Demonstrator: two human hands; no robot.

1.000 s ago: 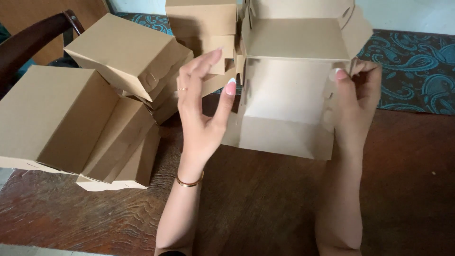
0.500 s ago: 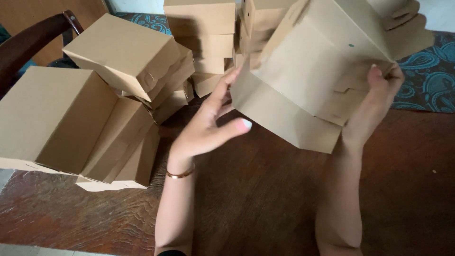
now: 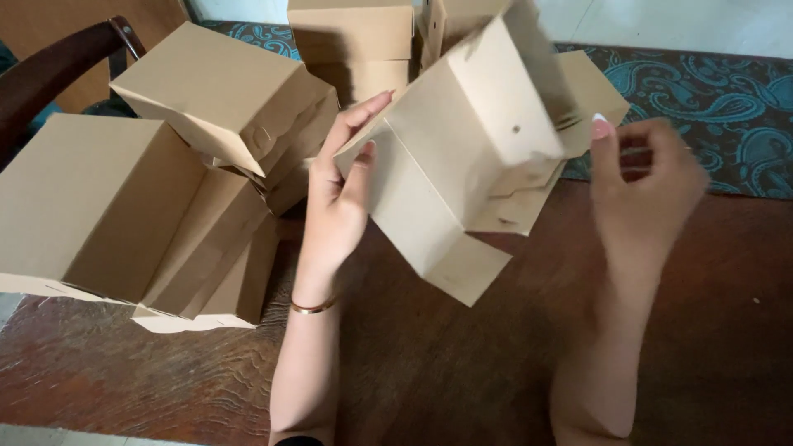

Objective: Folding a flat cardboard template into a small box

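Presently we list, fingers first: our left hand (image 3: 339, 194) lies flat, fingers extended and pressed against the left face of a half-folded brown cardboard box (image 3: 462, 157), thumb tucked along its edge; our right hand (image 3: 640, 186) is blurred, fingers loosely curled, a fingertip just touching the box's right flap, though we cannot tell whether it pinches. Box: tilted, held in the air above the dark wooden table (image 3: 462, 372), one panel hanging low. Step, as we judge: turning the blank to fold its panels; the next move likely calls for the right hand to get a firm hold on the loose flap. Surroundings: finished boxes stacked at left (image 3: 223, 99), a large open carton (image 3: 99, 206), a patterned blue cloth (image 3: 710, 107). Change from half a second ago: the box has rotated further, and the right hand has slipped from gripping its edge
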